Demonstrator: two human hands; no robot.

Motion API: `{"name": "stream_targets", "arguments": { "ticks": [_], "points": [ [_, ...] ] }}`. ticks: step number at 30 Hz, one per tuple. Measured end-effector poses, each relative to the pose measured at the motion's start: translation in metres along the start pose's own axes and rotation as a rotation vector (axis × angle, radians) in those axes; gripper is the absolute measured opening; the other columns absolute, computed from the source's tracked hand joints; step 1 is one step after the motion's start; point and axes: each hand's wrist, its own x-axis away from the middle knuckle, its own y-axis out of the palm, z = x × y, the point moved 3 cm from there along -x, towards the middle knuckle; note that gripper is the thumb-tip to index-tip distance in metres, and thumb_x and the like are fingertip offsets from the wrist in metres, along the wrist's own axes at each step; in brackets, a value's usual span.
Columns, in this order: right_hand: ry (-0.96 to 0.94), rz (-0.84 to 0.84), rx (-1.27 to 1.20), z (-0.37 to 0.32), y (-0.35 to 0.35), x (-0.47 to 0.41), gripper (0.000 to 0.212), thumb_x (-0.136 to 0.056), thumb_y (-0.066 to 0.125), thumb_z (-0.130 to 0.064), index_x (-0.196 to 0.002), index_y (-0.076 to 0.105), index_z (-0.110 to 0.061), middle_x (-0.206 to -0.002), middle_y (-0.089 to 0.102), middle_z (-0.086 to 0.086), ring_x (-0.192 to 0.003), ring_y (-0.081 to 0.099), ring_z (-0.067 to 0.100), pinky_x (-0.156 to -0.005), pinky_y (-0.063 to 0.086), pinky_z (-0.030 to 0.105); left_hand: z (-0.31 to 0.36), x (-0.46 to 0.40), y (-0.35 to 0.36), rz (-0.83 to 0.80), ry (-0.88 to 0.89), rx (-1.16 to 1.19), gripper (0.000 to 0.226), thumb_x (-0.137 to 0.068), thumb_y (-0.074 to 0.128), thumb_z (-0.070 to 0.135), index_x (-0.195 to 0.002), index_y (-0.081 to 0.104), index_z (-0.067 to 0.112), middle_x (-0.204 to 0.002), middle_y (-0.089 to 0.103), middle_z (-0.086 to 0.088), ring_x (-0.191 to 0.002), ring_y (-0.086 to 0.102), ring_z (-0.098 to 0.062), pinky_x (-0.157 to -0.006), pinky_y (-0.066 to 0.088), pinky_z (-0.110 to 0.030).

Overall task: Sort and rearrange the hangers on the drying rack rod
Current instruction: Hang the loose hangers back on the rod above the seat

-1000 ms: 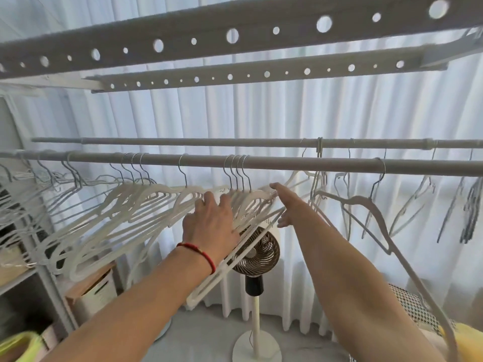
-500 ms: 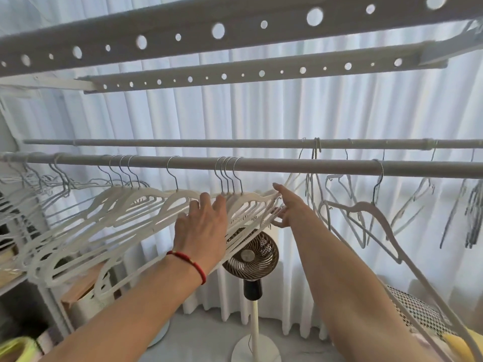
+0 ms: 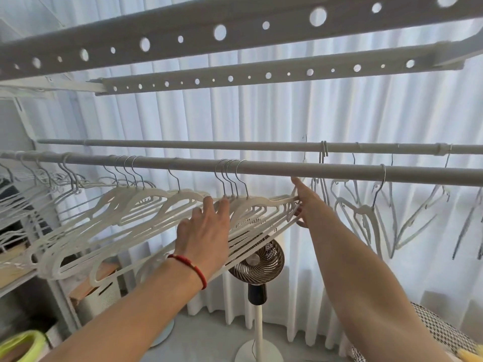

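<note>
Several white hangers (image 3: 146,205) hang by metal hooks on the near grey rod (image 3: 274,169), bunched from the left end to the middle. My left hand (image 3: 205,228), with a red cord at the wrist, lies over the shoulders of the middle bunch, fingers spread. My right hand (image 3: 304,202) holds the right tips of that same bunch, with the forefinger pointing up toward the rod. One more white hanger (image 3: 362,215) hangs alone on the near rod further right. Thin grey hangers (image 3: 418,218) hang from the far rod (image 3: 209,144).
Two perforated grey bars (image 3: 235,30) cross overhead. A standing fan (image 3: 258,259) is on the floor below the hangers, in front of white curtains. Shelving with a box (image 3: 96,291) stands at the left. A checked cushion (image 3: 441,333) lies at the lower right.
Both hands have slid a little left along the near rod with the middle bunch of hangers. The lone hanger on the right now hangs further from my right arm.
</note>
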Motion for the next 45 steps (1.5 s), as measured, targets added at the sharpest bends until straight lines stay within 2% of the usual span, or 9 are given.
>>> {"name": "stream_targets", "arguments": {
  "ticks": [8, 12, 17, 24, 27, 33, 39, 42, 45],
  "points": [
    [0.401, -0.14, -0.047, 0.041, -0.01, -0.004, 0.068, -0.084, 0.07, -0.063, -0.099, 0.051, 0.001, -0.094, 0.062, 0.022, -0.074, 0.064, 0.032, -0.095, 0.056, 0.039, -0.007, 0.004, -0.001, -0.016, -0.001, -0.021, 0.079, -0.086, 0.059, 0.009, -0.152, 0.018, 0.025, -0.125, 0.042, -0.009, -0.107, 0.057, -0.029, -0.075, 0.053, -0.041],
    [0.555, -0.123, -0.108, 0.094, -0.018, -0.009, 0.076, -0.081, 0.078, -0.052, -0.118, 0.052, 0.009, -0.089, 0.058, 0.019, -0.068, 0.059, 0.029, -0.066, 0.056, 0.032, -0.016, 0.008, -0.001, -0.015, -0.006, -0.027, 0.073, -0.088, 0.055, 0.009, -0.15, 0.02, 0.026, -0.12, 0.045, -0.009, -0.105, 0.056, -0.027, -0.068, 0.046, -0.037],
    [0.606, -0.028, 0.018, 0.187, -0.038, -0.01, 0.107, -0.081, 0.076, -0.06, -0.156, 0.027, -0.002, -0.148, 0.046, 0.021, -0.079, 0.065, 0.033, -0.068, 0.055, 0.032, -0.026, 0.017, 0.003, -0.079, -0.002, 0.01, 0.067, -0.086, 0.053, 0.012, -0.147, 0.027, 0.021, -0.118, 0.045, -0.009, -0.106, 0.051, -0.028, -0.073, 0.046, -0.038],
    [0.573, -0.136, -0.004, 0.285, -0.048, 0.033, 0.096, -0.085, 0.072, -0.059, -0.158, 0.028, -0.014, -0.144, 0.047, 0.027, -0.082, 0.063, 0.037, -0.049, 0.056, 0.031, 0.004, 0.06, 0.007, 0.556, 0.564, 0.144, 0.022, -0.081, 0.051, 0.001, -0.097, 0.065, 0.004, -0.1, 0.06, -0.018, -0.103, 0.056, -0.038, -0.093, 0.047, -0.046],
    [0.545, -0.22, 0.005, 0.294, -0.043, 0.073, 0.089, -0.086, 0.071, -0.06, -0.149, 0.033, -0.009, -0.122, 0.052, 0.023, -0.069, 0.061, 0.032, -0.048, 0.054, 0.03, 0.031, 0.086, 0.059, 0.249, 0.687, 0.296, 0.012, -0.077, 0.056, 0.009, -0.086, 0.063, 0.011, -0.093, 0.061, -0.011, -0.1, 0.057, -0.033, -0.089, 0.048, -0.044],
    [0.566, -0.469, -0.027, 0.296, -0.051, 0.164, 0.078, -0.079, 0.079, -0.059, -0.113, 0.053, 0.007, -0.087, 0.064, 0.02, -0.061, 0.062, 0.024, -0.054, 0.056, 0.032, 0.038, 0.127, 0.191, -0.681, 0.303, 0.525, 0.035, -0.085, 0.056, 0.027, -0.118, 0.059, 0.016, -0.12, 0.06, -0.01, -0.116, 0.056, -0.03, -0.096, 0.051, -0.042],
    [0.525, -0.777, 0.021, 0.324, -0.103, 0.237, 0.089, -0.078, 0.076, -0.062, -0.134, 0.06, 0.004, -0.129, 0.066, 0.021, -0.091, 0.065, 0.022, -0.068, 0.054, 0.028, 0.011, 0.165, 0.221, -0.822, 0.376, 0.44, 0.107, -0.085, 0.066, 0.054, -0.162, 0.003, 0.015, -0.17, 0.004, -0.007, -0.156, 0.005, -0.027, -0.125, 0.012, -0.045],
    [0.473, -0.872, 0.065, 0.33, -0.116, 0.258, 0.082, -0.09, 0.063, -0.06, -0.139, 0.055, 0.006, -0.136, 0.063, 0.02, -0.103, 0.065, 0.024, -0.076, 0.053, 0.029, 0.003, 0.172, 0.202, -0.749, 0.438, 0.367, 0.062, -0.093, 0.054, 0.06, -0.144, 0.043, 0.027, -0.157, 0.039, -0.001, -0.153, 0.019, -0.023, -0.121, 0.006, -0.057],
    [0.416, -0.77, 0.195, 0.329, -0.124, 0.266, 0.081, -0.09, 0.068, -0.056, -0.133, 0.059, 0.011, -0.133, 0.064, 0.029, -0.111, 0.068, 0.039, -0.089, 0.057, 0.04, -0.016, 0.177, 0.171, -0.844, 0.466, 0.408, 0.025, -0.096, 0.053, 0.058, -0.094, 0.054, 0.033, -0.098, 0.07, 0.001, -0.101, 0.066, -0.021, -0.098, 0.048, -0.042]
  ]
}}
